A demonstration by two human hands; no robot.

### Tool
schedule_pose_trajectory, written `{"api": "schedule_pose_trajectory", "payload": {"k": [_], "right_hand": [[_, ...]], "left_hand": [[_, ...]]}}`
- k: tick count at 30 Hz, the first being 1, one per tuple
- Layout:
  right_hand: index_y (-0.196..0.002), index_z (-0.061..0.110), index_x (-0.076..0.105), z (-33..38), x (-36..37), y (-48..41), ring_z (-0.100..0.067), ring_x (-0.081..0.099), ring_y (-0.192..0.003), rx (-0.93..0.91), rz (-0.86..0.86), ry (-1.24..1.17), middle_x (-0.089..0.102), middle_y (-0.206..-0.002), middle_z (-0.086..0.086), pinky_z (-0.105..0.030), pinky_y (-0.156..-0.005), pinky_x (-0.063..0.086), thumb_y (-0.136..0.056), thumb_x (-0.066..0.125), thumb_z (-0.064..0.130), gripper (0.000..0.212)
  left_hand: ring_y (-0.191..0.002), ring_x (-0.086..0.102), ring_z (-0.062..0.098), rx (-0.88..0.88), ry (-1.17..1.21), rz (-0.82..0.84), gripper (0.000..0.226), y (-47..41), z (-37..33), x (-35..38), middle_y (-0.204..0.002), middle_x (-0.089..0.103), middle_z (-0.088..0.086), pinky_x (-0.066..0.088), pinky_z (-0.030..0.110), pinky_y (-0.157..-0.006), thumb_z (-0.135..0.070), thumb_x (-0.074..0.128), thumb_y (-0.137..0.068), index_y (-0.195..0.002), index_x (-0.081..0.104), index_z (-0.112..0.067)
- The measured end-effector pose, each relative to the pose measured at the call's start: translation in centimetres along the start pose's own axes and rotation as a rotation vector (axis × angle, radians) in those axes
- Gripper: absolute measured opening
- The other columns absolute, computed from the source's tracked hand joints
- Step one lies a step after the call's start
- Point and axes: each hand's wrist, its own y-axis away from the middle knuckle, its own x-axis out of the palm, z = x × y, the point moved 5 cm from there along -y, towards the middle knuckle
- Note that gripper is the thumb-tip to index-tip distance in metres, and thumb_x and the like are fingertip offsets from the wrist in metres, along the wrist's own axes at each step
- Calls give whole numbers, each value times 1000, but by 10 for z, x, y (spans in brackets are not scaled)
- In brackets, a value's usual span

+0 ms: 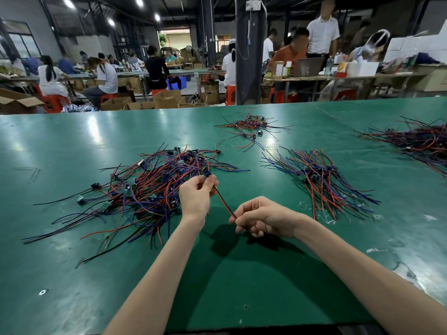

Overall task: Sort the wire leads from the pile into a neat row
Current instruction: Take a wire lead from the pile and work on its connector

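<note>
- One thin red-and-black wire lead (225, 201) was stretched over the green counter (242, 274); the left hand (197, 194) pinched its dark connector end and the right hand (263, 218) pinched its tail.
- The tangled red, blue and black pile (150, 187) lay just left, and the aligned bundle of leads (321, 182) lay to the right.
- Step: straightening a single lead. Next, probably: lay it parallel in the bundle, connectors matched.

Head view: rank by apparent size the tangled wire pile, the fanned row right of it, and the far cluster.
1. tangled wire pile, largest
2. fanned row
3. far cluster, smallest looking, though being farther from the camera makes that unsure
</note>
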Motion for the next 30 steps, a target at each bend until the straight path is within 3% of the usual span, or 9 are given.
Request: {"api": "schedule_pose_trajectory", "payload": {"k": [7, 10, 17, 24, 30], "right_hand": [[-76, 14, 61, 0, -1, 5, -4, 39, -44, 31, 98, 92, 70, -75, -7, -11, -38, 30, -86, 63, 5, 13], [-73, 16, 63, 2, -5, 1, -1, 36, -43, 0, -26, 96, 63, -64, 4, -11, -37, 28, -87, 66, 15, 14], [-73, 7, 64, 4, -24, -3, -5, 45, -37, -105, -289, -52, 66, -58, -3, -14, -33, 32, -87, 64, 10, 14], [-72, 5, 64, 5, -24, -5, -4, 46, -35, -94, -304, -54, 64, -54, -4, -14, -32, 32, -87, 63, 6, 15], [-67, 7, 65, 1, -22, -5, -6, 44, -36, -61, -258, 18, 65, -57, -7, -15, -34, 31, -84, 66, 6, 17]], "left_hand": [[-53, 57, -1, -16, 21, 127, 20, 11, 0, 17, -65, 66, -5, 51, 14, -59, -10, 62, -90, -71, 67, -13], [-52, 56, 1, -50, 71, 183, 17, 17, 0, 24, -63, 66, -5, 52, 15, -58, -9, 63, -90, -73, 66, -9], [-53, 60, 7, -67, 92, 307, 16, 32, 4, 40, -61, 66, -2, 55, 21, -60, -1, 61, -89, -73, 65, -5], [-57, 61, 6, 1, 66, 262, 13, 31, 6, 38, -65, 67, -2, 55, 20, -62, -6, 64, -88, -75, 66, -6], [-61, 60, 1, 13, 85, 95, 15, 16, 6, 22, -68, 68, -4, 52, 15, -65, -12, 65, -89, -74, 68, -13]]}}
